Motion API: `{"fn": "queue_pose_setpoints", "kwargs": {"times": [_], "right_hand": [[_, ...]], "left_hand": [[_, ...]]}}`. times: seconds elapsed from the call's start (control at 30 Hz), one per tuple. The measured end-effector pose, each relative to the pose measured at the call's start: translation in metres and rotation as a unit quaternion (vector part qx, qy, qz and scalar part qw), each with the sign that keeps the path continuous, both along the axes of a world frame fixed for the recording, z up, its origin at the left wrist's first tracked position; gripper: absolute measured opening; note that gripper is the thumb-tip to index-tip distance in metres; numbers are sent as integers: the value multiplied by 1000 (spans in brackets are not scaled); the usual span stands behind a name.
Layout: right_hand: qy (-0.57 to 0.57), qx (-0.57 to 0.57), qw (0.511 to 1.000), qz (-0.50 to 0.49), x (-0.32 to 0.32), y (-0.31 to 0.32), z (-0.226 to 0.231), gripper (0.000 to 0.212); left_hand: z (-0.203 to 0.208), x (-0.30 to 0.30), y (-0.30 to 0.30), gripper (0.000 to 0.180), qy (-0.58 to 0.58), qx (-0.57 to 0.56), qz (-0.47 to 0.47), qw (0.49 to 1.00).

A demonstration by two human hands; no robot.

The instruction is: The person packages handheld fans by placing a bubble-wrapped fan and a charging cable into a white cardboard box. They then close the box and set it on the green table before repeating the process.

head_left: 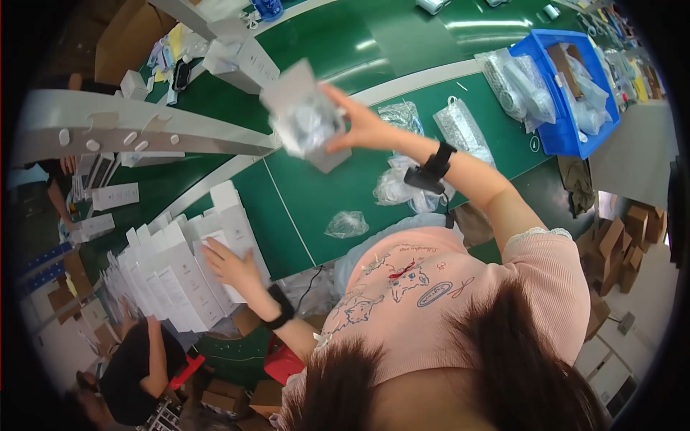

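Observation:
My right hand point(359, 123) grips an open white carton point(332, 156), tilted and smeared by motion, over the green bench. Its flap stands up, and something wrapped in clear plastic point(310, 121) shows inside. Fingers spread, my left hand point(233, 267) is at the right side of a cluster of white cartons point(183, 276) on the left; it seems to touch one, though contact is hard to make out. A crumpled clear plastic bag point(346, 224) lies on the bench near me. Bubble-wrapped items point(463, 129) lie to the right of the raised carton.
A blue bin point(586, 133) of bagged items stands at the right, with bubble-wrapped packs point(514, 86) beside it. A grey metal frame point(194, 126) crosses the bench on the left. Another carton point(241, 65) stands behind it. A co-worker point(136, 370) is at the lower left.

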State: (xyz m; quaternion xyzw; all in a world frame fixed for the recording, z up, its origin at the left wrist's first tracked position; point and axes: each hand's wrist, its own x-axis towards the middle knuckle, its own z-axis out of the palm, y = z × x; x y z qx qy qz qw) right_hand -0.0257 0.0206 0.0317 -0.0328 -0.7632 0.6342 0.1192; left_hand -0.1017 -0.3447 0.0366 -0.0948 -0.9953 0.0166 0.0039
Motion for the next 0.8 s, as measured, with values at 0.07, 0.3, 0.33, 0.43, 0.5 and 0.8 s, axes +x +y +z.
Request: {"fn": "queue_pose_setpoints", "kwargs": {"times": [0.07, 0.3, 0.33, 0.43, 0.5, 0.8], "right_hand": [[53, -26, 996, -69, -20, 42, -5, 101], [111, 98, 975, -166, -58, 98, 39, 73], [108, 98, 974, -172, -59, 114, 25, 73], [46, 391, 887, -240, -51, 170, -25, 88], [-270, 422, 848, -174, -6, 167, -14, 77], [-391, 233, 856, -243, 202, 122, -52, 77]], "left_hand": [[9, 28, 40, 108, 43, 87, -67, 993], [1, 61, 110, 94, -202, 100, -62, 972], [-5, 55, 109, 89, -234, 126, -62, 962], [-45, 22, 96, 84, -263, 296, -65, 916], [-63, 20, 82, 81, -271, 379, -39, 884], [17, 28, 125, 78, -368, 615, -53, 695]]}}
